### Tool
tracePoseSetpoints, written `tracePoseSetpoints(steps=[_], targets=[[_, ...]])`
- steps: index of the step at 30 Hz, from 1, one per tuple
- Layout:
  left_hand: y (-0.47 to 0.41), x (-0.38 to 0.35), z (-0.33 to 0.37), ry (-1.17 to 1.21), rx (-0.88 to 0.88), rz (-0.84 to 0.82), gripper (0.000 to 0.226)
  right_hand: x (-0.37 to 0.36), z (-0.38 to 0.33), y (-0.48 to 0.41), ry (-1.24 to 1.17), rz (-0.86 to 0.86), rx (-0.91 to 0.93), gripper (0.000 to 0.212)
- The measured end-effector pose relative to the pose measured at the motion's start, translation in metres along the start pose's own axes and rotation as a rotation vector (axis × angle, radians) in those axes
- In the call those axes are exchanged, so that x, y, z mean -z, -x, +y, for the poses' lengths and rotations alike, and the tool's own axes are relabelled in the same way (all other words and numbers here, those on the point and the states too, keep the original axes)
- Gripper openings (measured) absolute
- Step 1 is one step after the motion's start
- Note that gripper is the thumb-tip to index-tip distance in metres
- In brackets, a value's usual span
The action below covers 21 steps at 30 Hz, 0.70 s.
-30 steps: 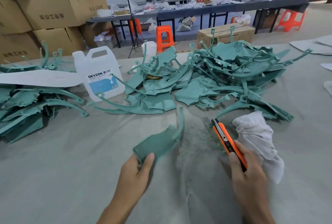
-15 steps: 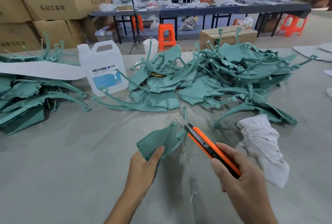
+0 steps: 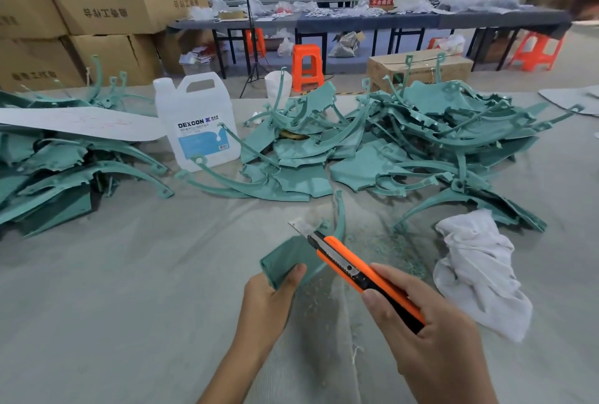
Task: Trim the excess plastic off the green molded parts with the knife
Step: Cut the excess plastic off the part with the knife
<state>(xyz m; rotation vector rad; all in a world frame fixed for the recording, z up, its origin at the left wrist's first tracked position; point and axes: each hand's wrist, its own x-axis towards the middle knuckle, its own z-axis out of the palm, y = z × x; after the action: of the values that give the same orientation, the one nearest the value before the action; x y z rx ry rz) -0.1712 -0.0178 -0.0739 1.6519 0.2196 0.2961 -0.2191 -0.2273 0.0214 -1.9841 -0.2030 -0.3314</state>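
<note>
At frame center, left hand (image 3: 270, 298) pinches the green part (image 3: 288, 258); right hand (image 3: 431, 335) grips the knife (image 3: 356, 271), blade on its upper edge.

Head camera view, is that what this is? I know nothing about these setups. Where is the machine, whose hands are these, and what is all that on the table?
There is no machine here. A person wears a wide-angle camera on the head, so you look forward and down at their own two hands. The left hand holds one green molded part by its near corner, thumb on top. The right hand grips an orange utility knife, blade out, at the part's far edge. On the grey table lie a big heap of green parts behind the hands, another heap at the left, a white jug labelled DEXCON, a crumpled white cloth at the right, and green shavings.
</note>
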Motion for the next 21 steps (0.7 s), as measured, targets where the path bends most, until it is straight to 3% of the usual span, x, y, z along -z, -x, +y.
tracePoseSetpoints(steps=[6,10,17,21], targets=[[0.0,0.0,0.003,-0.034,-0.009,0.002,0.021,0.002,0.001,-0.004,0.139,-0.063,0.033,0.038],[0.001,-0.001,0.007,-0.075,-0.027,0.027,0.021,0.012,0.01,-0.026,0.299,0.027,0.068,0.035],[0.002,0.0,0.006,-0.117,-0.015,0.053,0.019,0.017,0.009,-0.028,0.279,-0.063,0.183,0.031],[0.001,0.0,0.005,-0.13,-0.023,0.059,0.019,0.027,0.014,-0.041,0.315,0.016,0.154,0.041]])
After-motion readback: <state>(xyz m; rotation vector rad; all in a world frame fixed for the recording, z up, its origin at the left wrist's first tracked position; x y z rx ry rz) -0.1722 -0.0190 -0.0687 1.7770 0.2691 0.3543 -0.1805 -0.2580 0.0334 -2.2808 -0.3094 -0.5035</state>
